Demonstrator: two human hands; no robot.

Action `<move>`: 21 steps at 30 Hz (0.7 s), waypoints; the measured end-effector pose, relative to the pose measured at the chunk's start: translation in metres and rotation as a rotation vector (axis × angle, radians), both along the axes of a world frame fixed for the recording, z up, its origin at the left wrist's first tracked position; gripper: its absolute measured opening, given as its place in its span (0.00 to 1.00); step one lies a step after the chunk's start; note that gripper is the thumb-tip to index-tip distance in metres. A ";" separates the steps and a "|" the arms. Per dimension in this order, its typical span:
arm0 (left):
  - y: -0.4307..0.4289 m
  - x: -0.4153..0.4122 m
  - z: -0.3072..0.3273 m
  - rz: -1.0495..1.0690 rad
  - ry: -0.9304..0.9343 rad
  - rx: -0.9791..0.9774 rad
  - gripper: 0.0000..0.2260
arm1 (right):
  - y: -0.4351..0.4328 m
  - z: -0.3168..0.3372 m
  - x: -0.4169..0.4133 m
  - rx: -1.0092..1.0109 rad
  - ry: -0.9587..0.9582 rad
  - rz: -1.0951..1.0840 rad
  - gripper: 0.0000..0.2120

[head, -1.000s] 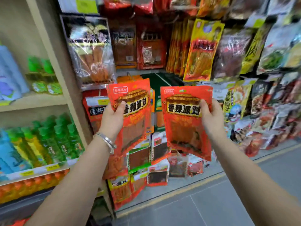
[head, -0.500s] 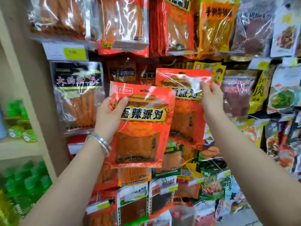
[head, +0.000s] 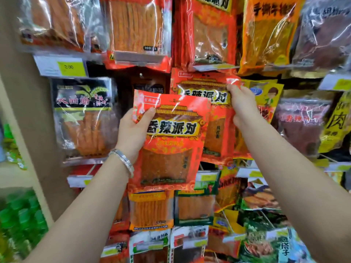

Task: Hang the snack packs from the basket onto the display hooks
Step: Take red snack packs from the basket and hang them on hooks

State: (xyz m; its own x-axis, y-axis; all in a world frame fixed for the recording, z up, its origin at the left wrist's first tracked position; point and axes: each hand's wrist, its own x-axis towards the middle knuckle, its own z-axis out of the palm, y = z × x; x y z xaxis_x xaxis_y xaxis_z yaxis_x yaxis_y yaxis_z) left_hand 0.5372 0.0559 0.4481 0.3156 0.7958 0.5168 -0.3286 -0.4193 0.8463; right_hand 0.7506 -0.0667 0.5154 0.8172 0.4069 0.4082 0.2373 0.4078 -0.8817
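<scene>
Snack pack in red stands upright in my left hand, fingers clamped on its upper left edge with the thumb across the front. A second red pack sits behind it and higher, pinched at its top right corner by my right hand, just under a row of hanging red bags. The front one overlaps its left side. A silver bracelet circles my left wrist. A yellow price tag sits upper left.
</scene>
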 end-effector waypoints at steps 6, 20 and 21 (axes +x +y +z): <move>-0.002 0.014 0.000 0.028 -0.047 -0.013 0.03 | 0.009 -0.002 0.013 -0.041 -0.001 0.007 0.10; -0.002 0.015 0.005 0.020 -0.016 0.012 0.03 | 0.013 -0.006 0.030 -0.132 -0.162 -0.130 0.09; -0.002 0.016 0.005 0.021 -0.016 0.009 0.03 | 0.015 -0.006 0.032 -0.160 -0.216 -0.169 0.10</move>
State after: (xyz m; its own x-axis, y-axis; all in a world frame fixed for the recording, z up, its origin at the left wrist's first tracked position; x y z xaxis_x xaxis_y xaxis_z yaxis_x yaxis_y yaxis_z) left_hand 0.5530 0.0541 0.4535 0.2905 0.7977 0.5284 -0.3328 -0.4335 0.8375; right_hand 0.7825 -0.0513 0.5092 0.7799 0.3461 0.5215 0.4786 0.2071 -0.8532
